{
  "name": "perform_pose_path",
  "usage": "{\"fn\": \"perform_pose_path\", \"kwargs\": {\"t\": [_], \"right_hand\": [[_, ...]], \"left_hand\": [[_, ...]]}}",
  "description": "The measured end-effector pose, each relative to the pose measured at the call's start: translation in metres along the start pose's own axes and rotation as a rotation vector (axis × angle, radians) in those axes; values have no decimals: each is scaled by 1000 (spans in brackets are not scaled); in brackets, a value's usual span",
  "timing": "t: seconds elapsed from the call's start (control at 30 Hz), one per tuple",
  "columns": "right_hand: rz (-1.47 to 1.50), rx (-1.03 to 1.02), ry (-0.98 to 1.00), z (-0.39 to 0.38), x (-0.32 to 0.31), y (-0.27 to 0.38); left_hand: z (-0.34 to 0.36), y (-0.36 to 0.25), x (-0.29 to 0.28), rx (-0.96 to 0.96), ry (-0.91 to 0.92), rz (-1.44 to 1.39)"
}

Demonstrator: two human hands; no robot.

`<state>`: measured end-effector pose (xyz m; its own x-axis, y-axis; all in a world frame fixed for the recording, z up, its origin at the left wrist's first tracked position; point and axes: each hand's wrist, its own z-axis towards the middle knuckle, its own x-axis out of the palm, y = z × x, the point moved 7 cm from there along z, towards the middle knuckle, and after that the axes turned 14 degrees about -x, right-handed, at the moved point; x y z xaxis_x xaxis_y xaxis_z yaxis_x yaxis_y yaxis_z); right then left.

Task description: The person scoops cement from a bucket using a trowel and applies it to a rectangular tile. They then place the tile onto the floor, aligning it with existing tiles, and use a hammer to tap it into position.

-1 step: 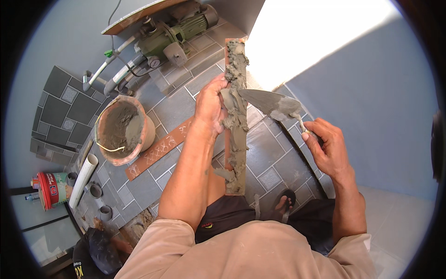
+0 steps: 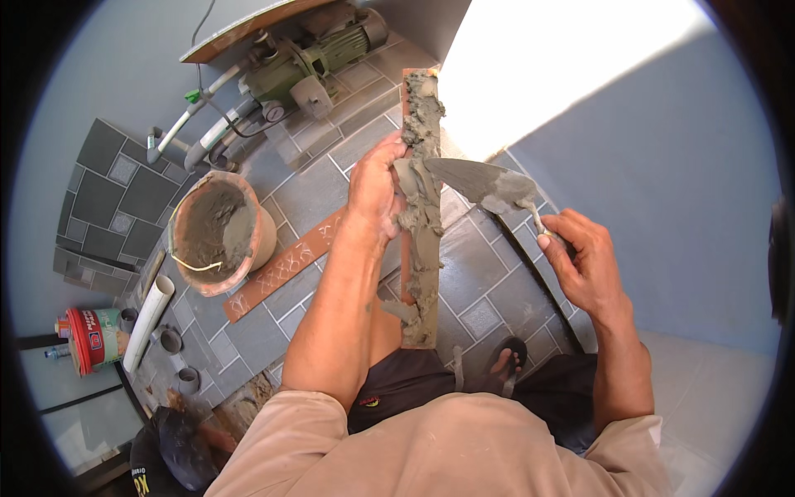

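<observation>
My left hand point(image 2: 377, 186) grips a long, narrow reddish-brown tile strip point(image 2: 406, 273) from its left edge, holding it lengthwise in front of me. Lumpy grey mortar point(image 2: 426, 219) covers most of its upward face, with brown showing along the left edge. In my right hand point(image 2: 584, 261) is a pointing trowel point(image 2: 489, 182), held by its handle. Grey mortar coats part of the blade, and its tip meets the mortar just beside my left fingers. A second brown tile strip point(image 2: 281, 269) with white marks lies on the floor beyond my left forearm.
A bucket of mortar point(image 2: 263, 236) stands at the left. Behind it are a green water pump point(image 2: 286, 79) and pipes. A white pipe point(image 2: 149, 323), grey fittings point(image 2: 189, 379) and a paint pail point(image 2: 89, 340) are farther left. Another person point(image 2: 182, 447) is at lower left. A blue-grey wall point(image 2: 662, 190) rises right.
</observation>
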<state>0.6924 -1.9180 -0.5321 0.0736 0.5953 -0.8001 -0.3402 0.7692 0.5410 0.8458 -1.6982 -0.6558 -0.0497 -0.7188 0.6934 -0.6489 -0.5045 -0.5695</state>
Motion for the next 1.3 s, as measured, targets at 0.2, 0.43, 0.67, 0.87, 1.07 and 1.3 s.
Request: {"fn": "perform_pose_path", "kwargs": {"t": [0.2,0.43,0.67,0.87,1.07,1.3], "right_hand": [[-75,40,-52,-1,-1,5],[-151,68,-226,-19,2,7],[-269,77,-555,-72,4,-38],[-231,613,-443,-189,63,-106],[-373,1065,5,-267,128,-142],[-434,1305,228,-277,145,-180]], "left_hand": [[0,4,10,0,100,37],[-4,8,20,-22,142,79],[-11,36,38,-126,127,33],[6,39,12,-250,147,-19],[6,19,-4,-168,-73,-37],[15,-3,-39,-168,5,20]]}}
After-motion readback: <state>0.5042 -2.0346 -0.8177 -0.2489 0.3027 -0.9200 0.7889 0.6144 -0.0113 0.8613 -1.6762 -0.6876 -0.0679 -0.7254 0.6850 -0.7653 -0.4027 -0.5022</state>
